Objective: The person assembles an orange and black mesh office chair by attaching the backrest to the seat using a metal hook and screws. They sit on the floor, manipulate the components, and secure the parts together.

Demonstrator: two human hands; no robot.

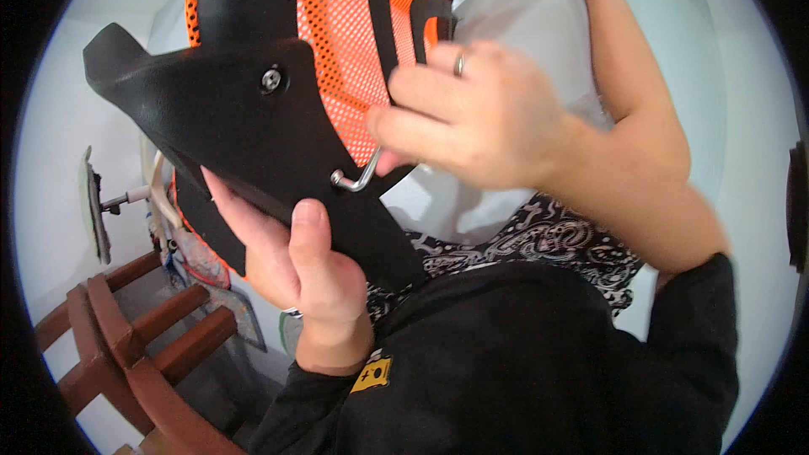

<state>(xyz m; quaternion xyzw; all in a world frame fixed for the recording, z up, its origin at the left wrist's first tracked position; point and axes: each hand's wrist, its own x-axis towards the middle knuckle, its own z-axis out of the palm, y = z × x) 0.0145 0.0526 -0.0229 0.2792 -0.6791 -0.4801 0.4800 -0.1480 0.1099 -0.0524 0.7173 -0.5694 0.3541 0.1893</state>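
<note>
A black plastic chair bracket [227,118], angular like an armrest mount, lies against an orange mesh panel [337,59] with black trim. My left hand [324,278] grips the bracket's near edge, thumb on top and fingers along its side. In my right hand [480,114], slightly blurred, a bent silver hex key [369,170] is pinched. The key's short end sits at a bolt [338,178] in the bracket's lower corner. Farther up, a second bolt [271,80] shows its round head in a recess.
Red-brown wooden bars [126,329] stand at the lower left. Beyond them is a flat pad on a pole [94,202], close to a white wall. My bare leg [632,59] is stretched over the pale floor [691,59] at the right.
</note>
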